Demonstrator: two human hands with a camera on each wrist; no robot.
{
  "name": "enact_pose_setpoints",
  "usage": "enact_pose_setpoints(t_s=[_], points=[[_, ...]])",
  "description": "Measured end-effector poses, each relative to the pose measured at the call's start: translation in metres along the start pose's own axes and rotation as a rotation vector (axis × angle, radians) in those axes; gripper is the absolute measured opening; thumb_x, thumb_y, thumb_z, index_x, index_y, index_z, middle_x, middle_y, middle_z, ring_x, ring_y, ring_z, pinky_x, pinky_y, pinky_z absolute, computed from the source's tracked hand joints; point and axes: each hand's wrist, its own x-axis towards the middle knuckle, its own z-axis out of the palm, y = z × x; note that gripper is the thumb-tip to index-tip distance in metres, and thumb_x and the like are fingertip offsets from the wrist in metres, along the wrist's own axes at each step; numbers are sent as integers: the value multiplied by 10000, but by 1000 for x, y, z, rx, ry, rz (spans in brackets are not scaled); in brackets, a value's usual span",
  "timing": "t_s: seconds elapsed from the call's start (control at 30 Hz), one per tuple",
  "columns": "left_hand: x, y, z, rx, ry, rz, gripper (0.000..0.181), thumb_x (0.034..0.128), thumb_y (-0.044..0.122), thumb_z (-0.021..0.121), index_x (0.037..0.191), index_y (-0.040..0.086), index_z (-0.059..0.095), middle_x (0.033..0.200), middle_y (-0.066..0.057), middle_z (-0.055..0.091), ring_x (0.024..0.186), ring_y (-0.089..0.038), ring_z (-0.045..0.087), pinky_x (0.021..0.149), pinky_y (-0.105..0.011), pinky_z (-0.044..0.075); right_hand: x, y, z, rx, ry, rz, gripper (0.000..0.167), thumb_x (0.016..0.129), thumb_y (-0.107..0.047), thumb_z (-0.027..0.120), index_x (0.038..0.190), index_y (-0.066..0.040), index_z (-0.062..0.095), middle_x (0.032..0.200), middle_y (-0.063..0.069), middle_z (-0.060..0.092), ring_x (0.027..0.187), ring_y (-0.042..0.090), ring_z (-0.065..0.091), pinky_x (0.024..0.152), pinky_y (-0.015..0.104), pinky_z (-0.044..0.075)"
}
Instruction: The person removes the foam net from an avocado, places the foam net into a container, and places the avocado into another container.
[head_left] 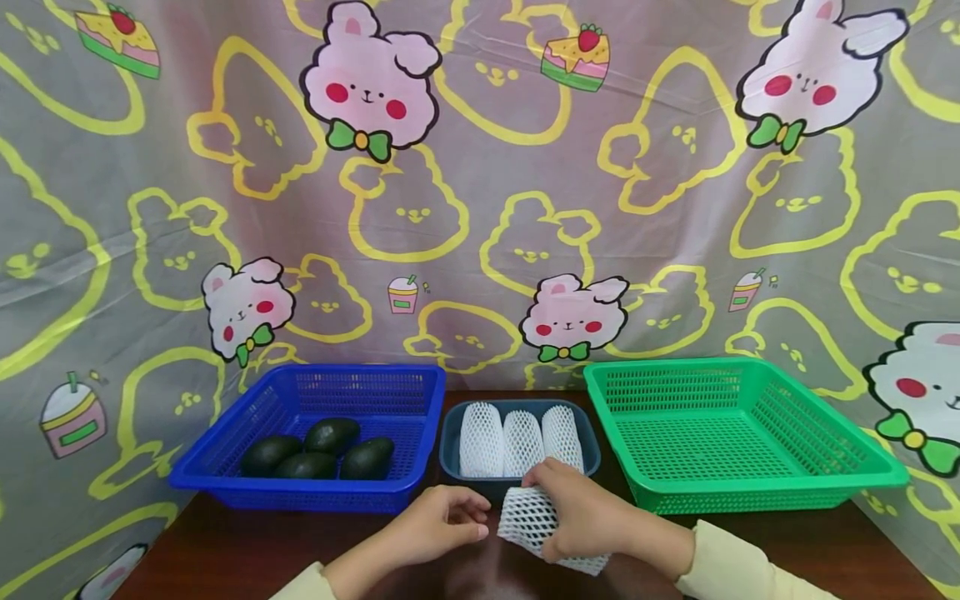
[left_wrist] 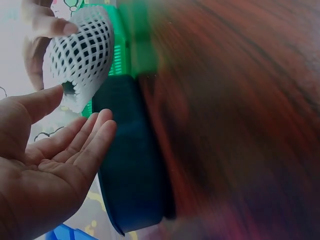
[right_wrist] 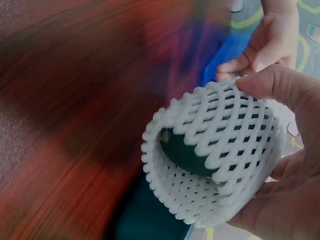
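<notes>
My right hand [head_left: 592,514] grips a white foam net sleeve [head_left: 525,522] above the front of the table. Inside it sits an avocado [right_wrist: 186,154], dark green through the mesh and at the sleeve's open end in the right wrist view. To the left, my left hand [head_left: 429,531] is held with fingers loosely extended and nothing in them; its thumb tip [left_wrist: 54,97] appears close to the sleeve's other end in the left wrist view. Behind both hands, a dark blue-grey tray [head_left: 450,450] contains white net-sleeved pieces [head_left: 522,446] lying side by side.
On the left, a blue basket [head_left: 307,497] holds several bare avocados [head_left: 367,459]. A green basket [head_left: 757,482] with nothing in it stands on the right. The dark wooden table [head_left: 225,550] meets a patterned curtain [head_left: 480,175] at the back.
</notes>
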Motion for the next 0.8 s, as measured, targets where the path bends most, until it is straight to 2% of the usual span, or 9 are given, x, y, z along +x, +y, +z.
enact_pose_setpoints(t_s=[0.2,0.43,0.57,0.8], points=[[-4,-4,-3,22,-11,-9,235,883,123,707,1054,-36,677,875,31,669,773,-68,623,693,-240,505,5,-1,11,-39,-43,-59,661,600,-193,884,1156,-193,527,1025,-111,466,931,79,449,802,268,461],[-7,-11,1,9,-5,-30,144,877,93,707,1007,31,707,857,30,675,751,-67,618,704,-234,494,10,4,22,-74,-28,-151,676,590,-169,886,1160,-173,523,1032,-104,456,933,72,439,802,237,448],[-7,-11,3,-12,-14,-36,124,878,73,699,996,34,708,852,18,679,750,-69,616,700,-232,492,12,7,27,-70,-29,-151,682,589,-162,884,1166,-185,522,1049,-104,458,940,68,441,810,236,449],[-7,-10,4,-101,-37,-65,122,873,24,686,991,-5,694,846,-43,682,714,-60,613,652,-214,512,14,9,31,-63,-54,-161,666,622,-164,871,1191,-187,526,1066,-91,446,947,70,436,806,231,457]])
